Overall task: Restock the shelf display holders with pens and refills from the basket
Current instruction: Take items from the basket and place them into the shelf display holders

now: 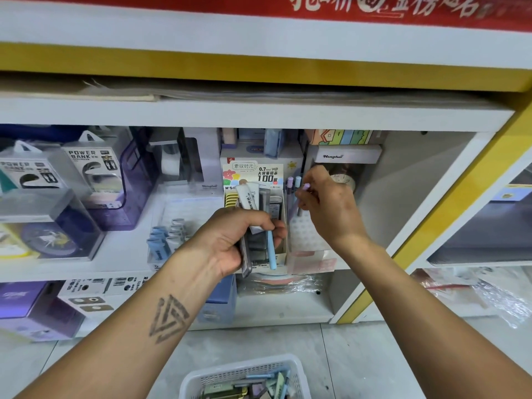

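While the right hand [325,203] pinches a lilac pen [302,189] by its upper end over the clear holder [305,240], best to lower it straight down into a free hole, just beside the pens [293,185] already standing there, and let go only once seated. Worth keeping it upright so as not to knock those neighbours askew. Meanwhile the left hand [230,240], fingers curled round a bundle [256,214] of refill packs and a blue pen [271,249], needs a firm grip held low in front of the refill box [254,180], clear of the right hand's path; the packs look loosely fanned and could slip. Next piece probably best drawn from that bundle rather than from the basket [244,375], on the floor below with more stock inside. No rush near the shelf edge [115,272], where the holder sits close to the front.
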Motion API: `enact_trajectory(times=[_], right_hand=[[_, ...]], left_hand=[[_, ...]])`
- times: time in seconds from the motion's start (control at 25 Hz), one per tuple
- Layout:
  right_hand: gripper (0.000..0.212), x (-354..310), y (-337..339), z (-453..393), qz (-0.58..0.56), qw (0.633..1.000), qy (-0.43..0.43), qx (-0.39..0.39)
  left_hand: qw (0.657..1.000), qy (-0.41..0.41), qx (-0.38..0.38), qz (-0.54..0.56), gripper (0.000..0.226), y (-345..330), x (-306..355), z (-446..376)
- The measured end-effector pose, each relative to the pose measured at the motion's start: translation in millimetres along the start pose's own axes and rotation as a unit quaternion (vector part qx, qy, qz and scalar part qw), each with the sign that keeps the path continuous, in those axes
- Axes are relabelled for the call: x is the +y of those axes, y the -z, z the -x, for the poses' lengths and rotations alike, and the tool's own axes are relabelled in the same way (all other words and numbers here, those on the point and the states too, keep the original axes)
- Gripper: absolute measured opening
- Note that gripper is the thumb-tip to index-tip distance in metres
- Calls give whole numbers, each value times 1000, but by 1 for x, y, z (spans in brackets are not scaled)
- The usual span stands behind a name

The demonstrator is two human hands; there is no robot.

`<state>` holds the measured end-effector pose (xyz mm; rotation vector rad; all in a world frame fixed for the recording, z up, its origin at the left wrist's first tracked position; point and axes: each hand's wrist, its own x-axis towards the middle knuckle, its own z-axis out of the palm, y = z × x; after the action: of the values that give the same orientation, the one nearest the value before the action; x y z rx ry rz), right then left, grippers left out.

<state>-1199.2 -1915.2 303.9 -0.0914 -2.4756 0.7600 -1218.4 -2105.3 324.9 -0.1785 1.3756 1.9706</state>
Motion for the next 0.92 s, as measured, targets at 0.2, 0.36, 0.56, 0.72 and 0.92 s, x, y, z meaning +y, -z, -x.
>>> enact_trajectory(times=[0.2,0.36,0.56,0.72,0.92], right_hand=[[19,-2,-9,-1,-77,994,-71,-6],[6,-5,-14,3,-83,992,-90,-37],[14,-24,3,1,-103,991,-86,16],[14,-33,15,8,-416,854,-252,-182],[25,-22,34,10,-505,803,-274,-157]], left_hand=[[1000,3,-28,-4,28,-1,0,4],[999,5,-51,2,29,-2,2,6],[996,10,-86,22,34,-2,2,6],[994,12,-109,10,31,-7,1,9],[996,3,-90,16,34,-10,1,9]])
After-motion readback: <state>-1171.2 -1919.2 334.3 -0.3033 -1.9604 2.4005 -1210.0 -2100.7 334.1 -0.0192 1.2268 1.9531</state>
